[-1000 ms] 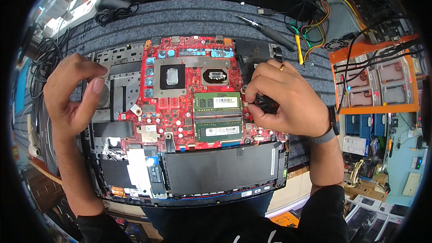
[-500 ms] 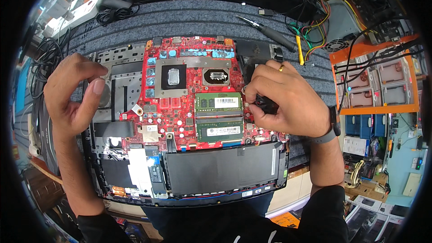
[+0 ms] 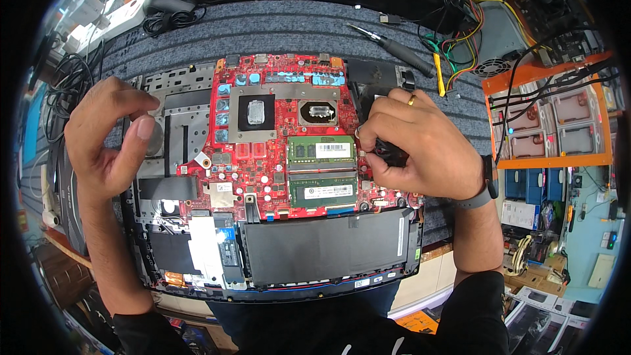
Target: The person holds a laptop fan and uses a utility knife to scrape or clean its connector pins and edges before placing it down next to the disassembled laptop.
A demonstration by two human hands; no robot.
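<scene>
The red circuit board (image 3: 284, 121) lies face up before me in the opened laptop base (image 3: 256, 297), presumably so that nothing gets between my eyes and its parts. My right hand (image 3: 420, 144) is at the board's right edge, fingers and thumb curled in around a dark piece (image 3: 390, 153). My knuckles cover too much of it: I cannot tell whether I have it pinched or it lies beneath my fingertips. I bend the wrist in from outside the board, which I'd say keeps my palm clear of the green memory stick (image 3: 322, 150) mounted on it.

My left hand (image 3: 108, 138) hangs to the left of the board, thumb and forefinger parted, with nothing visible between them; held that loosely, it seems spare, ready to steady the base. Nearest me, below the board, sits the flat black battery pack (image 3: 325, 246). The screwdriver (image 3: 401, 52) lies beyond the board's upper right corner, out of the way yet on my right hand's side. The ridged grey mat (image 3: 276, 26) under everything probably stops the base from sliding.
</scene>
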